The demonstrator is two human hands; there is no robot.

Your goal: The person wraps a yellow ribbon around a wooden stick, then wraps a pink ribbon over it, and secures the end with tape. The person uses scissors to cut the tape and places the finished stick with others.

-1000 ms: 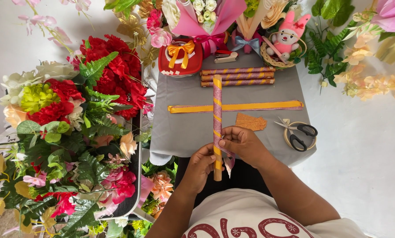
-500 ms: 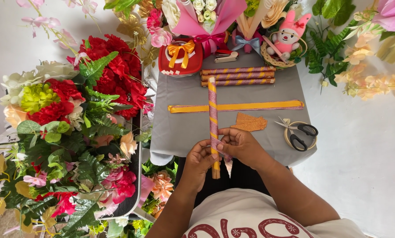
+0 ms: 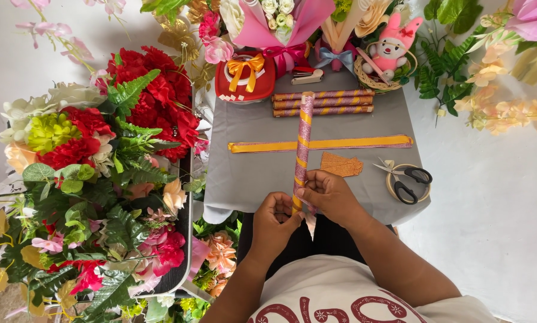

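I see the grey table (image 3: 250, 173) filling the middle of my view, with a big bank of red, white and green flowers (image 3: 95, 161) on the left and paler blooms (image 3: 508, 107) on the far right. At the far edge stand a pink bouquet (image 3: 283, 24), a red box (image 3: 244, 75) with an orange bow, and a basket (image 3: 388, 69) holding a pink bunny. Just near of those lie three wrapped sticks (image 3: 325, 103) side by side, running left to right. A long yellow strip (image 3: 340, 143) with pink edging crosses the table nearer to me.

My left hand (image 3: 274, 224) and right hand (image 3: 328, 194) meet at the near edge of the table around the near end of a stick (image 3: 303, 143), which points away from me over the yellow strip, its far end touching the three sticks. It is wound with pink glitter ribbon, yellow showing in bands. The left grip pinches the stick's near end; the right grip is pressed together on it just above, thumb on the ribbon.

On the right lie black scissors (image 3: 409, 179) on a tape roll (image 3: 400, 188); an orange scrap (image 3: 340, 164) sits between them and the stick.
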